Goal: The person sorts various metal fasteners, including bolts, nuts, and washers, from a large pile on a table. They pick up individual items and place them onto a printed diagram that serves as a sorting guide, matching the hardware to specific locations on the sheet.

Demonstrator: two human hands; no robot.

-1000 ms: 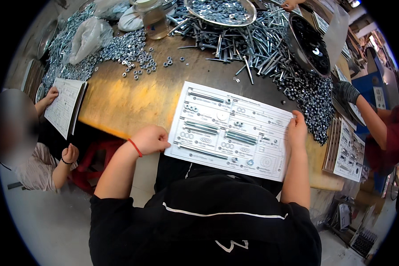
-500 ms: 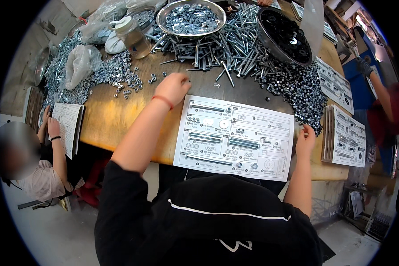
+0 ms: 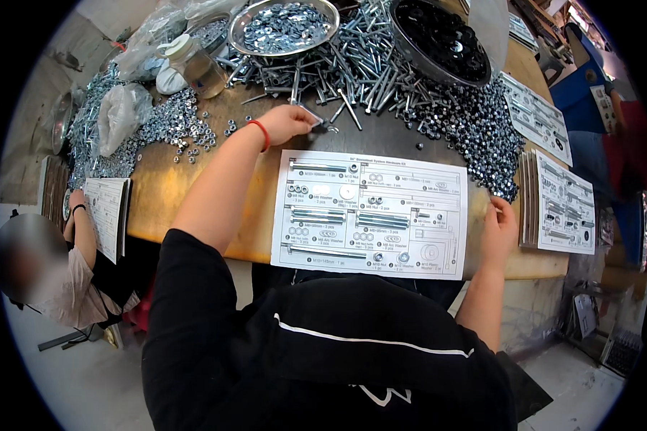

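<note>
My left hand (image 3: 289, 124) reaches over the table with a red band on its wrist. Its fingers are drawn together beside a few small silver curved pieces (image 3: 332, 129) and a loose bolt (image 3: 310, 113); what they pinch, if anything, is hidden. Between my forearms a white printed sheet (image 3: 370, 214) with pictures of bolts, nuts and washers lies at the table's near edge. To its right my right hand (image 3: 497, 224) is closed, fingertips at the lower end of a heap of nuts (image 3: 482, 136); whatever they hold is too small to make out.
A heap of long bolts (image 3: 366, 61) spreads behind, with a bowl of silver washers (image 3: 231, 44) and a bowl of black washers (image 3: 402, 43). A lidded jar (image 3: 203, 75) and more nuts (image 3: 172, 126) stand left. Stacked sheets (image 3: 564, 205) lie right. Another person (image 3: 72, 280) sits left.
My left hand has moved forward and right, down to the small silver pieces. My right hand stays by the nuts. The view has shifted slightly.
</note>
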